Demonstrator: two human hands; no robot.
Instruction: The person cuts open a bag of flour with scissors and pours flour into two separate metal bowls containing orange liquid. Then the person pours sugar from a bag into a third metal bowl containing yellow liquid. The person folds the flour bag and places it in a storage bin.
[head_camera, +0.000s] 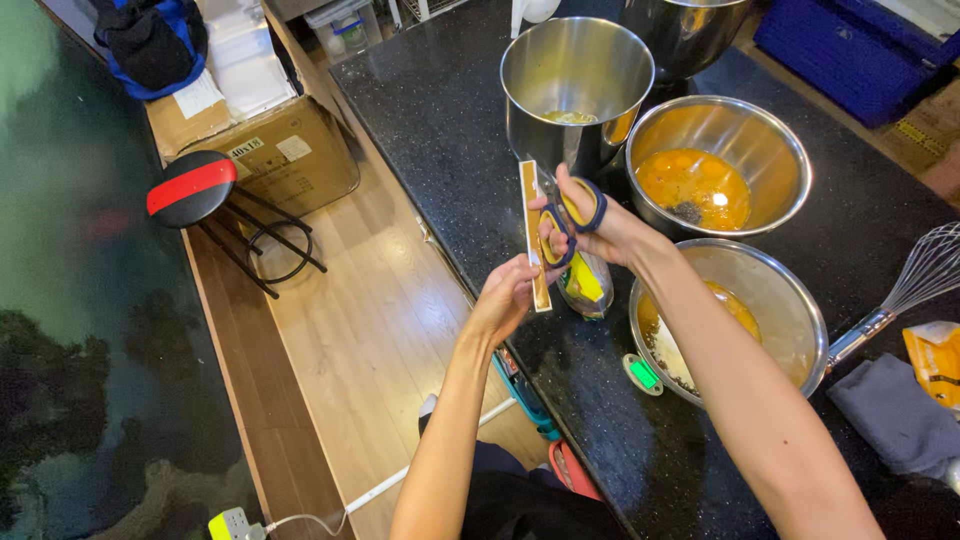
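My left hand (505, 296) pinches the lower end of a long narrow brown-and-white sachet (534, 232), held upright over the edge of a black speckled counter (450, 150). My right hand (590, 225) has its fingers through the blue-and-yellow handles of a pair of scissors (572, 222), whose blades reach toward the top of the sachet. A tall steel pot (575, 85) stands just behind. A crumpled yellow packet (586, 284) lies on the counter under my right wrist.
Two steel bowls hold orange batter, one at the back right (718, 165) and one on a small scale (735, 315) with a green display (644, 373). A whisk (905, 290) and grey cloth (895, 415) lie right. A red-and-black stool (195, 190) and cardboard box (290, 155) stand on the wooden floor.
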